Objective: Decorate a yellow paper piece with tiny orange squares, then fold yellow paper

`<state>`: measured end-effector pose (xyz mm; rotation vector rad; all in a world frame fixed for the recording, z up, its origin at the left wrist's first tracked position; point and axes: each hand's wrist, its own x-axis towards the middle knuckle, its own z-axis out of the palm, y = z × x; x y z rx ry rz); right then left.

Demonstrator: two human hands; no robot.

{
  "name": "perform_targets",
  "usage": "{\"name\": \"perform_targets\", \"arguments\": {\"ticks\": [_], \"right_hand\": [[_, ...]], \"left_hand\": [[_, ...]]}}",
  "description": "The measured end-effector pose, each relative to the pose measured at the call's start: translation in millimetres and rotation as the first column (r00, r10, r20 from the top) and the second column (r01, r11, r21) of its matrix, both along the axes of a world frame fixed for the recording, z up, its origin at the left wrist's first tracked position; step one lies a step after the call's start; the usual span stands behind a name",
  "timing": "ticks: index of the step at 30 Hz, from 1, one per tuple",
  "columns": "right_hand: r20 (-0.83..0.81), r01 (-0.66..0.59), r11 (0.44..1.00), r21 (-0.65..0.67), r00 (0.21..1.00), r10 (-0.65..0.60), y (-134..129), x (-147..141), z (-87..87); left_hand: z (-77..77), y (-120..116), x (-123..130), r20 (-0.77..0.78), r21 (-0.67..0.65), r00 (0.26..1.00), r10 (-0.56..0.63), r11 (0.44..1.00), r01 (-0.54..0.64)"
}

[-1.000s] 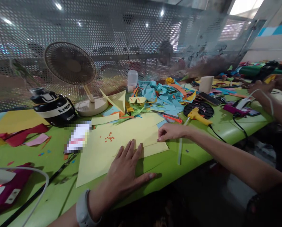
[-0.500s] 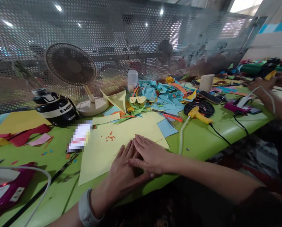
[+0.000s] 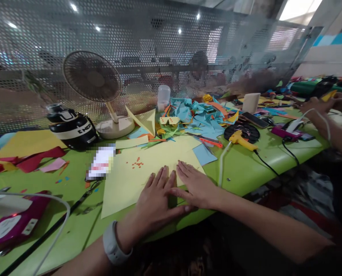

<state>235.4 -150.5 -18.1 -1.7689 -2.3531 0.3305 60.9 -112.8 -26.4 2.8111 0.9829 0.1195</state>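
A large sheet of pale yellow paper [image 3: 121,188] lies on the green table in front of me. My left hand [image 3: 156,195], with a grey band on the wrist, rests flat on its near edge, fingers stretched out. Beside it my right hand [image 3: 196,186] also lies flat on the paper, its thumb reaching over toward the left hand. Neither hand holds anything. Several tiny orange paper bits [image 3: 136,164] are scattered on the sheet, up and left of my hands. A blue paper piece [image 3: 204,154] touches the sheet's right side.
A yellow glue gun [image 3: 242,141] lies at the right by a black round tray. Blue paper scraps [image 3: 207,122], a cutter [image 3: 212,142], a fan [image 3: 93,78] and a black bottle [image 3: 73,130] are farther back. A purple power strip [image 3: 24,226] is at left; another person's hands are far right.
My two hands have moved apart a little; their fingertips, together before, now have a gap between them. The view has shifted slightly.
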Motion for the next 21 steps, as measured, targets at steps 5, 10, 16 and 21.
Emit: {"name": "perform_targets", "arguments": {"ticks": [5,10,16,21], "right_hand": [[0.109,0.070,0.997,0.011,0.991,-0.071,-10.4,23.9,-2.7],[0.128,0.095,0.995,0.013,0.987,-0.096,-13.5,38.9,-4.0],[0.171,0.083,0.994,-0.068,0.983,-0.070,-12.6,45.9,10.8],[0.177,0.079,0.994,0.079,0.980,-0.092,12.3,10.5,22.3]], "left_hand": [[1.5,-1.8,-22.8,-0.018,0.017,0.998,0.053,0.998,-0.052],[10.4,-6.3,-46.0,-0.106,-0.004,0.980,0.169,0.985,-0.170],[15.0,-6.2,-52.8,-0.121,-0.041,0.978,0.170,0.983,-0.177],[9.1,-6.4,-52.9,-0.098,0.006,0.981,0.168,0.986,-0.168]]}}
